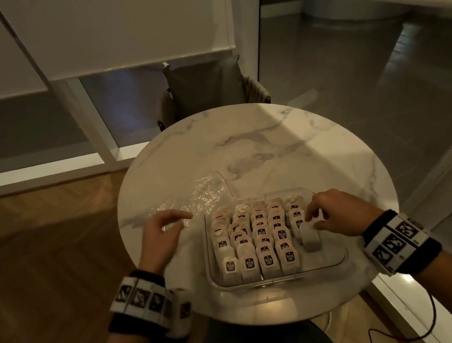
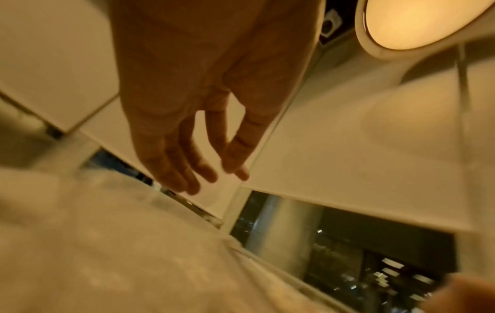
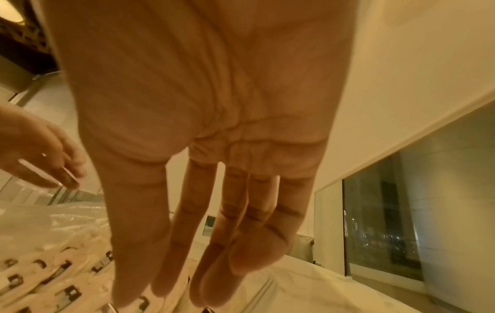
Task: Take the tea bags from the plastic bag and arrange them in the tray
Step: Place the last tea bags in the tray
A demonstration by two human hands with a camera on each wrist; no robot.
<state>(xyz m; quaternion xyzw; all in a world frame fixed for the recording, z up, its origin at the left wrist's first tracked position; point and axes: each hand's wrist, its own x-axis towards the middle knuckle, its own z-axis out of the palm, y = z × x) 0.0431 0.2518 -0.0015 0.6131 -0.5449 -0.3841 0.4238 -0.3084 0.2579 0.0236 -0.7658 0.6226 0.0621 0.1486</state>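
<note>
Sitting at the near side of a round marble table [image 1: 258,144], the person kept both hands low over it. Nearest to the person, a clear tray [image 1: 340,257] held rows of tea bags [image 1: 267,260] that stood close together, with their dark labels turned to the near side. The right hand [image 1: 338,213] was over the right column of the tray; its fingers were extended and slightly apart, and the fingertips were at one pale tea bag [image 1: 309,236] that leaned there, but I could not tell if they gripped it. The left hand [image 1: 162,233] hovered just left of the tray, fingers relaxed and apart, holding nothing. Below and beyond it lay the crumpled plastic bag [image 1: 193,195], flat on the table. Farther away stood a dark chair [image 1: 203,88].
</note>
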